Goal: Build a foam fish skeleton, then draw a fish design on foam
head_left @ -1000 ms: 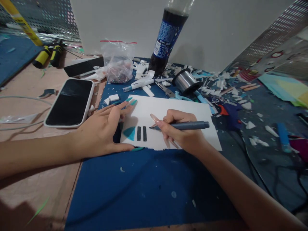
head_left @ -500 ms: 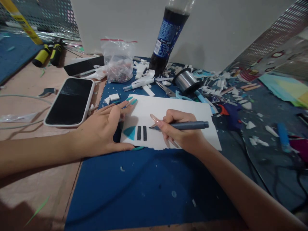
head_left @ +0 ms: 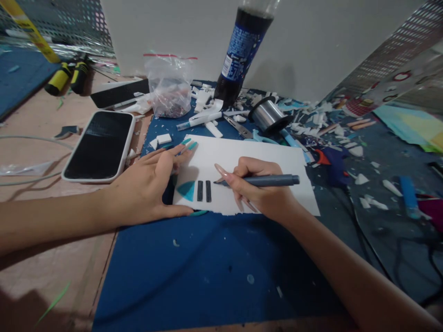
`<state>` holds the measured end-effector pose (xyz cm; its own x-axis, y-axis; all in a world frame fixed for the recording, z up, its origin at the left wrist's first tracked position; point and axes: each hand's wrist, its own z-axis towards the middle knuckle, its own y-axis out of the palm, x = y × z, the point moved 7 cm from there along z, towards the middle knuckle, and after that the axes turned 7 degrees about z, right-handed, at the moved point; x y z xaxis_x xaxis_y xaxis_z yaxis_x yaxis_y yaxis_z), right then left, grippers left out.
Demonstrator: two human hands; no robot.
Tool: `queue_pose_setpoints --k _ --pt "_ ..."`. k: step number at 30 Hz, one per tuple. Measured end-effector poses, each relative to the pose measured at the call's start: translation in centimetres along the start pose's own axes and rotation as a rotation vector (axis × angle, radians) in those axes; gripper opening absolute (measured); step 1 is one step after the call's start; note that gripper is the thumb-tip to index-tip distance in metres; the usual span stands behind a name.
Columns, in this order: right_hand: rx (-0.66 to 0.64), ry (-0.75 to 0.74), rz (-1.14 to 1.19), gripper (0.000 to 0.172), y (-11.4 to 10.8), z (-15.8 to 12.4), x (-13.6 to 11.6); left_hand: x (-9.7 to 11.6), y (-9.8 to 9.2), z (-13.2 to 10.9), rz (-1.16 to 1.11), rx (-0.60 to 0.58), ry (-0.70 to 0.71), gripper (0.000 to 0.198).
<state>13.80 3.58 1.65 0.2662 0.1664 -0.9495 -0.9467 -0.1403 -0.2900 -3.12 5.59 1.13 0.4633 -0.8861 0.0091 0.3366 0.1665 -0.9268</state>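
Observation:
A white sheet of paper (head_left: 221, 152) lies on the blue mat (head_left: 194, 272). Near its left end are a teal pointed shape (head_left: 187, 190) and two black bars (head_left: 204, 191). My left hand (head_left: 152, 184) rests at the paper's left edge, fingers and thumb spread, with nothing held. My right hand (head_left: 265, 189) grips a dark grey marker (head_left: 277, 180) that lies nearly level. Its tip is at the paper just right of the bars; whether it touches is too small to tell.
A phone (head_left: 100, 145) lies left of the paper. Behind it stand a bag of beads (head_left: 169, 90) and a dark drink bottle (head_left: 242, 50). A wire spool (head_left: 270, 115), pliers (head_left: 238, 127), foam scraps and a glue gun (head_left: 334, 166) lie behind and right.
The marker tip has shifted very slightly left, with my right hand. My left hand has stayed in place on the paper.

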Motion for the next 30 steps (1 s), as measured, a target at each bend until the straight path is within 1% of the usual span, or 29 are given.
queue_pose_setpoints --k 5,8,14,18,21,30 --pt "0.004 0.009 -0.042 0.037 0.0 0.01 -0.23 0.01 -0.04 -0.03 -0.027 0.001 -0.008 0.075" --pt "-0.005 0.001 -0.061 0.037 0.05 0.04 -0.4 0.01 0.02 -0.04 -0.022 -0.007 -0.006 0.071" --pt "-0.063 0.019 -0.045 0.037 0.27 0.02 -0.12 0.02 0.03 0.03 -0.015 0.0 0.001 0.073" --pt "-0.074 0.006 -0.071 0.038 0.26 0.1 -0.3 0.0 -0.02 0.05 -0.006 0.014 -0.002 0.076" --pt "-0.087 -0.003 -0.097 0.038 0.27 0.11 -0.48 0.04 -0.08 0.05 -0.002 0.024 0.002 0.075" --pt "-0.141 0.034 -0.074 0.036 0.49 -0.01 -0.31 0.0 -0.01 0.03 -0.006 0.002 -0.013 0.08"
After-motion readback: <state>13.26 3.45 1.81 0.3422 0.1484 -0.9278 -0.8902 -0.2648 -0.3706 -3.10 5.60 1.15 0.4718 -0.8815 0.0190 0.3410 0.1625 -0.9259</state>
